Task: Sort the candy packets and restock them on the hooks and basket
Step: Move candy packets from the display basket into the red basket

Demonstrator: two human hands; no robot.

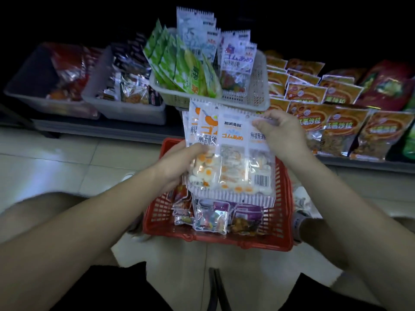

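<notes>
The left thumb (195, 149) lies across the front of a fanned stack of egg-candy packets (233, 153), and the rest of the left hand (175, 164) curls round behind the stack's lower left side, gripping it. The right fingers (261, 124) pinch the top right edge of the front packet, just beside its hang hole, with the right hand (283, 135) curled over that corner. The stack stands upright between the two hands, its serrated tops upward and a barcode at the lower right. It is held in the air above a red basket (157, 212) on the tiled floor (56, 162), and small loose packets (211, 216) lie inside that basket. Beyond the stack's top edge a white basket (256, 86) sits on a low shelf, holding green packets (186, 63), pale blue packets (195, 34) and purple-printed packets (238, 55), all standing on end. To its left are two grey bins (125, 108) of dark snacks; to its right, rows of orange bags (336, 124).
</notes>
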